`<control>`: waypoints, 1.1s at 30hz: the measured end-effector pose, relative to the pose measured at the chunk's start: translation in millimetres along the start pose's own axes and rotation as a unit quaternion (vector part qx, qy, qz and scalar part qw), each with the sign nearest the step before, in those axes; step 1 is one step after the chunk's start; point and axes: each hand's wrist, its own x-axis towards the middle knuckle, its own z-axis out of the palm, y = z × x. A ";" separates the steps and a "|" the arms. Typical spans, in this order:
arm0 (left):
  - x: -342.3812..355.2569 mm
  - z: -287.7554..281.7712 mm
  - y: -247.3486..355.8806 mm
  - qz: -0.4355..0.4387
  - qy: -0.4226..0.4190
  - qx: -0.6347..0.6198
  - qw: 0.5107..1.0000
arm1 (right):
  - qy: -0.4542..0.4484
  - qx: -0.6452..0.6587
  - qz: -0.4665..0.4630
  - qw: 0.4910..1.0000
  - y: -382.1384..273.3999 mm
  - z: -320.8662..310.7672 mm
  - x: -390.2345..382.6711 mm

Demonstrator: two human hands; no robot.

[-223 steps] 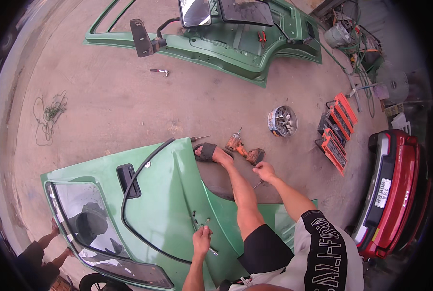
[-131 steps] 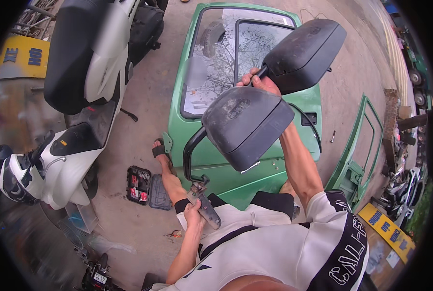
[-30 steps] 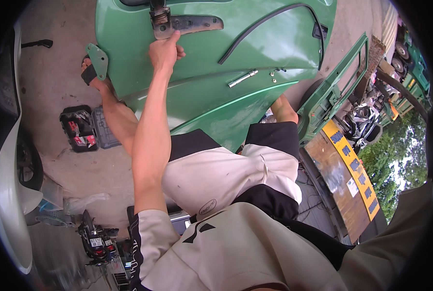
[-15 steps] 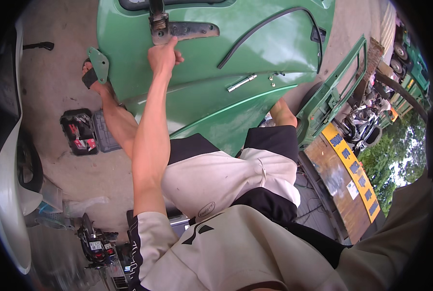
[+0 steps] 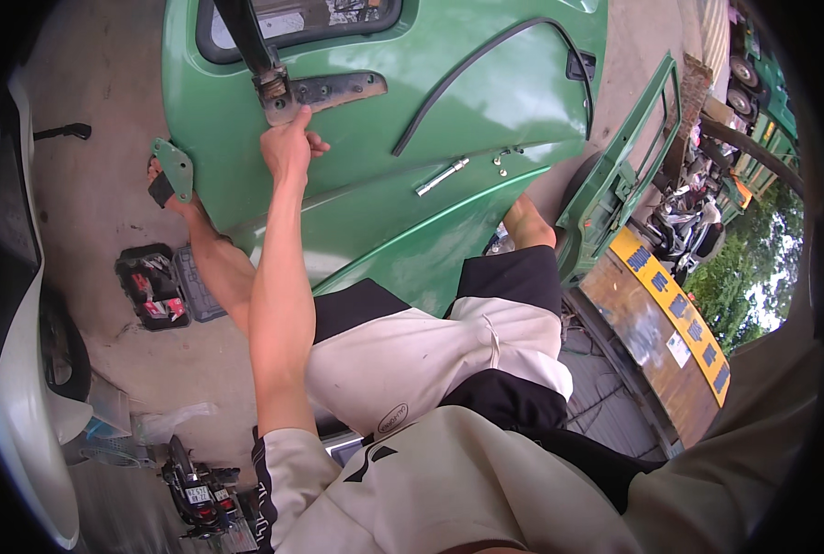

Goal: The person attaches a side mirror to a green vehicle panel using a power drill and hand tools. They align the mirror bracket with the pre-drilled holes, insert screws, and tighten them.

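A large green vehicle panel [image 5: 357,138], with a window at its top, lies in front of me. On it sits a worn metal hinge bracket [image 5: 338,88] with several holes, joined to a black arm [image 5: 241,37]. My left hand [image 5: 288,148] is closed at the bracket's lower edge, its thumb against the metal and its other fingers curled. What lies under the fingers is hidden. To the right, a chrome socket tool [image 5: 442,177] rests on the panel beside several small bolts [image 5: 501,162]. My right hand is out of view.
A black rubber strip [image 5: 430,97] curves across the panel. An opened tool case [image 5: 158,286] lies on the floor at left, near a white vehicle body [image 5: 19,388]. Another green door frame [image 5: 620,175] and a wooden board with a yellow strip [image 5: 675,305] are at right.
The view has shifted, so the panel sits lower and further left and more of its window shows. My left hand stays at the bracket, nearly in the same pose.
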 end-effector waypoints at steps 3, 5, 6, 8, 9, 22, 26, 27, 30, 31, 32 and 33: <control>0.9 1.7 -0.9 -0.003 0.001 -0.012 1.000 | -0.002 0.001 0.002 1.000 -0.1 -7.2 1.3; 2.1 2.3 -1.8 -0.004 0.002 -0.016 1.000 | -0.002 0.000 0.003 1.000 -1.1 -12.7 2.7; 2.2 2.8 -1.6 0.003 -0.001 -0.026 1.000 | -0.002 0.000 0.002 1.000 -1.9 -15.0 4.2; 3.6 4.0 -0.8 0.011 -0.003 -0.034 0.999 | -0.003 0.000 0.000 1.000 -4.5 -20.7 5.7; 4.2 3.3 0.0 0.016 -0.002 -0.043 0.999 | -0.003 0.000 -0.001 1.000 -5.9 -22.7 6.4; -0.4 3.8 -13.9 0.047 -0.018 -0.032 0.998 | -0.098 0.039 0.127 0.986 -70.4 -127.9 119.2; 4.9 2.2 -9.7 0.032 -0.012 -0.065 0.997 | -0.107 -0.036 0.114 0.987 -78.4 -119.0 148.2; 3.9 -2.7 -15.5 0.027 -0.024 -0.047 0.998 | -0.102 -0.046 0.096 0.989 -80.7 -111.5 150.8; 6.7 -1.5 -20.8 0.031 -0.014 -0.052 0.998 | -0.092 -0.098 0.078 0.988 -75.0 -108.4 152.9; 6.1 4.5 -21.3 0.025 -0.012 -0.047 0.998 | -0.090 -0.098 0.085 0.987 -67.0 -116.9 151.5; 6.4 12.3 -21.9 0.018 -0.009 -0.046 0.999 | -0.082 -0.098 0.094 0.987 -59.4 -128.4 148.8; 5.1 11.0 -15.4 0.025 -0.012 -0.046 0.999 | -0.089 -0.161 0.045 0.982 -73.5 -127.3 151.7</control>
